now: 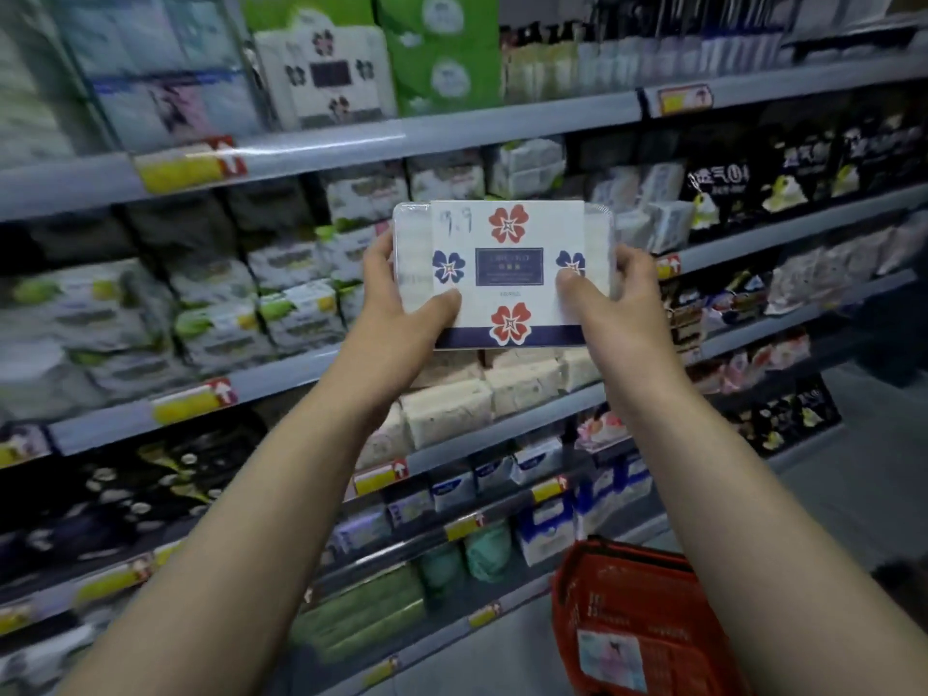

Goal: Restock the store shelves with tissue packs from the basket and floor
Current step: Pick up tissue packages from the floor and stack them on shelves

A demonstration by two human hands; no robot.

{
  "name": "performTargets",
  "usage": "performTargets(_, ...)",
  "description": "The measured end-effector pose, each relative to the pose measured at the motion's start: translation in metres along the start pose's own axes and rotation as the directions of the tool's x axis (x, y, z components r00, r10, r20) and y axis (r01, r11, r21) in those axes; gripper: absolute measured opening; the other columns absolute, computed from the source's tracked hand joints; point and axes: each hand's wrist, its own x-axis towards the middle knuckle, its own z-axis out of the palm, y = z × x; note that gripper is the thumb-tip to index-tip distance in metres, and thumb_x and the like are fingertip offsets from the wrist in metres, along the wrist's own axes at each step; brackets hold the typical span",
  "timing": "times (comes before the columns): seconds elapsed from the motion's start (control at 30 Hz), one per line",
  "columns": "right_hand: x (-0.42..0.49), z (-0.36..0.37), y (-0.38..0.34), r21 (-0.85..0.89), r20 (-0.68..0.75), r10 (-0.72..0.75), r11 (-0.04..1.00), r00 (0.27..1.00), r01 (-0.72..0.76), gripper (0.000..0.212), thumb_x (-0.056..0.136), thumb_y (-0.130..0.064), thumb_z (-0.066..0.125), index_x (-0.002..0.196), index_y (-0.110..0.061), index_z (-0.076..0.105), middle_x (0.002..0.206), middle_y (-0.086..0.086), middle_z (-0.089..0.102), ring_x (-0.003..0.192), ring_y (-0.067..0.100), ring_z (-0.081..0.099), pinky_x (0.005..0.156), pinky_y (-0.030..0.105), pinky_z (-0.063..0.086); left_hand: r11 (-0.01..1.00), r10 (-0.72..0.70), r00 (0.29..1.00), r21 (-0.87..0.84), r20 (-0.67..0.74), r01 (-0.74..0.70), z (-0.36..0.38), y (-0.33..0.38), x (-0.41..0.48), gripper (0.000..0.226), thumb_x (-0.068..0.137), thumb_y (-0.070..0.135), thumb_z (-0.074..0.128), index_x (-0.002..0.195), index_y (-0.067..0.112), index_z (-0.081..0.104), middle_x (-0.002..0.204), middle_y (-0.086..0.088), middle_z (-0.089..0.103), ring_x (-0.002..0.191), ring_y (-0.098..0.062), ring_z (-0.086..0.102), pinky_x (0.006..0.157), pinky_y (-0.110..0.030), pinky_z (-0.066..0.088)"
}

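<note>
Before the shelves (pixel 452 128), we hold a tissue pack (pixel 507 243) upright between both hands, its flowered face toward us. Our left hand (pixel 396 303) grips its left edge, thumb on the front and fingers behind. Our right hand (pixel 610 298) grips the right edge the same way, so both sets of fingers are curled round the pack. The basket (pixel 627 610) sits on the floor (pixel 828 494), low to our right. We judge this the carrying step: the pack is lifted but not yet shelved. A like pack (pixel 326 72) stands on the top shelf beside green packs (pixel 442 52), so next we likely raise ours up and left and slide it in there.
</note>
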Motion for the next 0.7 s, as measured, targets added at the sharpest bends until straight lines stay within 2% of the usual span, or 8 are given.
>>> performTargets(0.07,0.003,0.027,-0.011,0.004,0.012,-0.031,1.000,0.999,0.031,0.033,0.095,-0.023,0.060,0.121,-0.028,0.040,0.112,-0.009,0.062,0.092,0.006,0.066,0.070,0.020,0.055,0.999,0.027,0.999,0.018,-0.031,-0.027,-0.026,0.006,0.003,0.068,0.098,0.015,0.054,0.147,0.030,0.010,0.125,0.015,0.052,0.089,0.011,0.062,0.076,-0.012,0.052)
performTargets(0.17,0.012,0.062,-0.027,0.036,0.038,-0.082,0.996,0.996,0.081,0.033,0.094,-0.022,0.060,0.121,-0.026,0.042,0.113,-0.008,0.062,0.096,0.010,0.066,0.079,0.028,0.056,0.997,0.069,0.993,0.039,-0.097,-0.065,-0.058,0.013,0.013,0.066,0.097,0.017,0.056,0.143,0.028,0.010,0.135,0.007,0.046,0.097,0.005,0.057,0.082,-0.018,0.050)
performTargets(0.27,0.028,0.089,-0.043,0.064,0.075,-0.123,0.991,0.989,0.119,0.032,0.093,-0.021,0.061,0.119,-0.026,0.042,0.110,-0.010,0.062,0.096,0.009,0.066,0.080,0.028,0.056,0.996,0.077,0.987,0.044,-0.141,-0.072,-0.081,0.019,0.031,0.059,0.096,0.017,0.057,0.136,0.028,0.014,0.132,0.006,0.048,0.096,0.005,0.057,0.079,-0.015,0.050)
performTargets(0.33,0.044,0.105,-0.050,0.077,0.107,-0.157,0.986,0.982,0.149,0.033,0.094,-0.021,0.061,0.121,-0.026,0.043,0.110,-0.011,0.063,0.093,0.006,0.065,0.074,0.023,0.054,0.993,0.109,0.979,0.065,-0.171,-0.099,-0.094,0.023,0.048,0.058,0.096,0.017,0.058,0.134,0.030,0.015,0.135,0.005,0.049,0.100,0.002,0.058,0.078,-0.016,0.048)
performTargets(0.43,0.076,0.126,-0.060,0.084,0.147,-0.203,0.978,0.968,0.192,0.037,0.094,-0.024,0.060,0.125,-0.027,0.041,0.113,-0.011,0.061,0.093,0.004,0.063,0.072,0.021,0.052,0.984,0.144,0.967,0.130,-0.211,-0.118,-0.109,0.029,0.081,0.060,0.091,0.024,0.062,0.132,0.032,0.018,0.138,0.002,0.047,0.109,-0.009,0.058,0.091,-0.029,0.050)
performTargets(0.53,0.115,0.146,-0.067,0.037,0.144,-0.273,0.962,0.951,0.271,0.050,0.089,-0.034,0.062,0.130,-0.035,0.034,0.128,-0.006,0.052,0.108,0.013,0.058,0.087,0.034,0.052,0.954,0.222,0.930,0.264,-0.293,-0.144,-0.115,0.040,0.117,0.073,0.071,0.042,0.065,0.131,0.035,0.024,0.139,0.001,0.040,0.125,-0.020,0.048,0.106,-0.046,0.043)
performTargets(0.6,0.141,0.157,-0.073,-0.016,0.136,-0.317,0.947,0.939,0.322,0.056,0.083,-0.041,0.061,0.131,-0.040,0.032,0.135,-0.004,0.043,0.118,0.020,0.050,0.098,0.045,0.048,0.908,0.280,0.903,0.395,-0.326,-0.139,-0.116,0.045,0.141,0.076,0.075,0.038,0.065,0.139,0.028,0.025,0.141,-0.002,0.032,0.133,-0.023,0.036,0.112,-0.049,0.035)
performTargets(0.7,0.182,0.170,-0.084,-0.033,0.159,-0.343,0.935,0.926,0.352,0.066,0.081,-0.045,0.062,0.139,-0.036,0.031,0.138,0.001,0.043,0.122,0.023,0.048,0.103,0.048,0.045,0.881,0.312,0.882,0.456,-0.355,-0.128,-0.120,0.052,0.180,0.073,0.086,0.027,0.064,0.145,0.025,0.022,0.143,-0.006,0.033,0.133,-0.024,0.034,0.113,-0.049,0.032)
